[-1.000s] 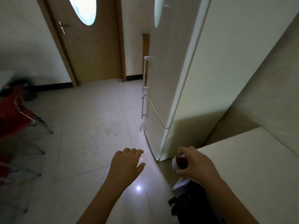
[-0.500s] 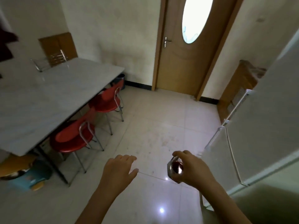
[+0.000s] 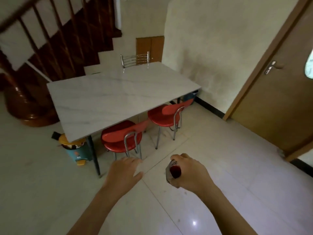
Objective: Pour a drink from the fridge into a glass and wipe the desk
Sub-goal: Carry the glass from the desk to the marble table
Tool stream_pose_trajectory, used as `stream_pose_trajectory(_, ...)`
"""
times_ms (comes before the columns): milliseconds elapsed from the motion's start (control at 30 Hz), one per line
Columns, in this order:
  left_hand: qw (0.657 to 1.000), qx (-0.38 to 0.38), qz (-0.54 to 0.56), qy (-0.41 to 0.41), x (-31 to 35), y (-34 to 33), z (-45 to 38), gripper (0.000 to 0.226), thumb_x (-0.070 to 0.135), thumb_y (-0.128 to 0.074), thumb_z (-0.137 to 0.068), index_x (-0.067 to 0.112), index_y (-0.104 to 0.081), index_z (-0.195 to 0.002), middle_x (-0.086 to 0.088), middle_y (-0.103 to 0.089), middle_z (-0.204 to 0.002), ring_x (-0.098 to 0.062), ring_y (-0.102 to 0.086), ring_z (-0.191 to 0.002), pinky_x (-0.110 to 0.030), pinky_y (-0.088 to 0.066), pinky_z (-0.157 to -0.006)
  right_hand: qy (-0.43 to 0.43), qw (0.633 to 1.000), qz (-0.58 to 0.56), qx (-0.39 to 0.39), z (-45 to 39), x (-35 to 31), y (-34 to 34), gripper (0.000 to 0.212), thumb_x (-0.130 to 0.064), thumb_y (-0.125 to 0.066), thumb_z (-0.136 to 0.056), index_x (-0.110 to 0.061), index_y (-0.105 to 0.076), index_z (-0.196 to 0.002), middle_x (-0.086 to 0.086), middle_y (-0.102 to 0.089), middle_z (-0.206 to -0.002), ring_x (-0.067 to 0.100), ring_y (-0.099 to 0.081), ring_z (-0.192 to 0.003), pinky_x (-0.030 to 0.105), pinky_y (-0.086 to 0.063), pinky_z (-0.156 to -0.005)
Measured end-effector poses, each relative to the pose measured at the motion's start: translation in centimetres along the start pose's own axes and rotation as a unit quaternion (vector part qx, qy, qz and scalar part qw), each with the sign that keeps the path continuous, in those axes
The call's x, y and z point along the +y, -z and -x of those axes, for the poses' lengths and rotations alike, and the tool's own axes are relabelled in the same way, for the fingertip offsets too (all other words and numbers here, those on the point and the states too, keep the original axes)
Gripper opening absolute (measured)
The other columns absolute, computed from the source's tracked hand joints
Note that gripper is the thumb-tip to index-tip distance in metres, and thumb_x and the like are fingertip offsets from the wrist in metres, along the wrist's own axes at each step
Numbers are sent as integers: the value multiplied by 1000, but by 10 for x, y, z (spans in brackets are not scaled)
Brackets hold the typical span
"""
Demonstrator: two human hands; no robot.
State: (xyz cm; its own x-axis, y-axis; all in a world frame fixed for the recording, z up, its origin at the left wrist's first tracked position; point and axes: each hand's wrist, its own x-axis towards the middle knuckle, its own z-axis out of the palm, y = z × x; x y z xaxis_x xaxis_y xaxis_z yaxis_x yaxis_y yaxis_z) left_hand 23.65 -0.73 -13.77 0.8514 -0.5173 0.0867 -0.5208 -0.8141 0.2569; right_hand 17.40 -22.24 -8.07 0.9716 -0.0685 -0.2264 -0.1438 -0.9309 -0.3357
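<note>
Holding a small clear glass with dark red drink in it [image 3: 174,173], the right hand [image 3: 189,173] has its fingers curled tight around the glass, low over the shiny pale tiled floor [image 3: 237,192]. The glass is in the air, well apart from the big white marble-look table [image 3: 118,92] ahead. The left hand [image 3: 124,173] holds nothing; its palm faces down, fingers loose and close together, thumb out to the side. Two red round chairs with silver metal legs are pushed in at the near side of the table, one close [image 3: 122,141] and one farther right [image 3: 166,114]. A silver metal chair back [image 3: 135,60] shows behind the far side of the table. A small blue and yellow bin [image 3: 77,151] sits on the floor by the table's dark leg. A brown wooden door with a silver handle [image 3: 279,99] is on the right, and dark brown wooden stairs [image 3: 55,41] go up on the left
</note>
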Motion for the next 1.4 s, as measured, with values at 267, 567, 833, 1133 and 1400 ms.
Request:
stream_pose_trajectory(267, 990, 39, -3, 139, -41, -5, -79, 31, 41, -59, -80, 26, -61, -107, 6, -65, -107, -18, -62, -101, -32, -46, -76, 94, 994, 11, -62, -140, -2, 21, 59, -36, -73, -60, -28, -51, -114, -5, -55, -105, 20, -58, -94, 34, -52, -75)
stream_pose_trajectory(567, 961, 36, 70, 264, -125, -19, -215, 43, 45, -53, -88, 30, -52, -129, 8, -58, -128, -15, -50, -120, -34, -39, -98, 153, 985, 22, -75, -313, -25, 31, 64, -33, -75, -61, -29, -50, -120, -6, -55, -115, 17, -57, -104, 30, -49, -76)
stream_pose_trajectory(833, 948, -18, 48, 313, -215, -37, -316, 54, 53, -40, -93, 25, -37, -139, 2, -48, -140, -19, -42, -127, -38, -34, -101, 193, 978, 63, -53, -455, -58, 40, 68, -43, -73, -68, -29, -44, -128, -1, -53, -121, 23, -58, -103, 35, -52, -80)
stream_pose_trajectory(1133, 900, -97, 66, 420, -305, -93, -385, 80, 62, -36, -91, 18, -6, -151, -3, -11, -159, -22, -11, -145, -44, -22, -112, 268, 957, 71, -90, -599, -111, -7, 65, -41, -70, -72, -28, -42, -129, -1, -51, -123, 25, -56, -103, 37, -52, -78)
stream_pose_trajectory(1400, 860, -169, 58, 478, -365, -123, -417, 94, 73, -38, -81, 34, 18, -146, 4, 29, -155, -25, 22, -143, -73, -10, -103, 282, 944, 101, -138, -675, -151, -51, 63, -39, -69, -75, -27, -41, -131, 1, -48, -125, 28, -53, -107, 37, -49, -78)
